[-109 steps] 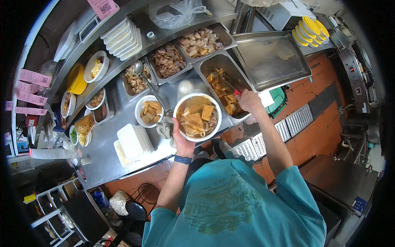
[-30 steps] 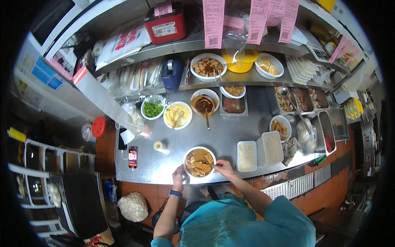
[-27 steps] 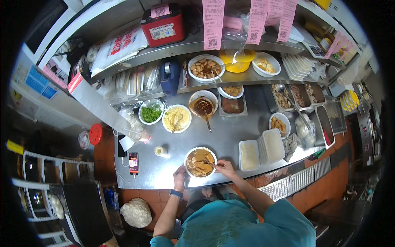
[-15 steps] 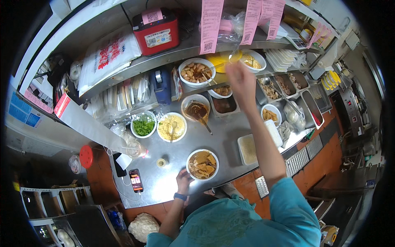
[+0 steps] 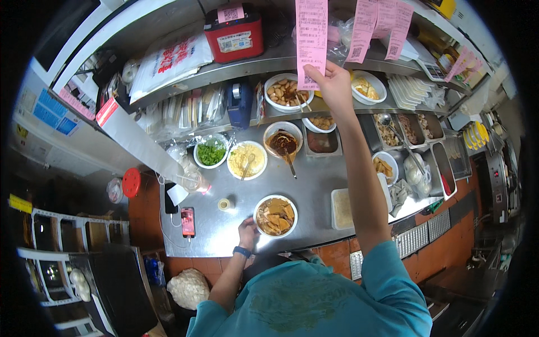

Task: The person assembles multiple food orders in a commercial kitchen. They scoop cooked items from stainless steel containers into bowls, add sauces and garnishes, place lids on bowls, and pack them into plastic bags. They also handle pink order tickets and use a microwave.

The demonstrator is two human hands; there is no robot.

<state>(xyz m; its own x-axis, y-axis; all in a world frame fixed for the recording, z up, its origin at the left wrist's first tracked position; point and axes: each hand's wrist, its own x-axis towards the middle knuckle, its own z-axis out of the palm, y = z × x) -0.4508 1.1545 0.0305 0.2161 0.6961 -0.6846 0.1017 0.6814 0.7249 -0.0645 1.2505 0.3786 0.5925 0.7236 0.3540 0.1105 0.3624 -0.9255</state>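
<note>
Up at the shelf edge, my right hand [image 5: 331, 87] pinches the lower end of a long pink paper ticket [image 5: 311, 42] between thumb and fingers. At the front of the steel counter, my left hand [image 5: 247, 232] is curled against the left side of a white bowl [image 5: 275, 217]. Brown broth and yellowish-brown pieces fill this bowl; the fingertips are partly hidden by it. Behind it stand bowls of chopped greens [image 5: 211, 153], minced garlic [image 5: 247, 160] and dark red sauce [image 5: 283, 144] with a spoon.
More pink tickets [image 5: 362, 29] hang beside a red box-shaped device [image 5: 234, 40] on the shelf. Metal pans [image 5: 387, 130] of ingredients line the right side. A lidless-looking pale container [image 5: 341, 209] lies under my right forearm. A phone [image 5: 188, 222] and small cup [image 5: 224, 204] are at left.
My right hand, blurred and below the tickets before, now grips the hanging ticket's lower end. My left hand stays at the bowl. The whole view has shifted a little.
</note>
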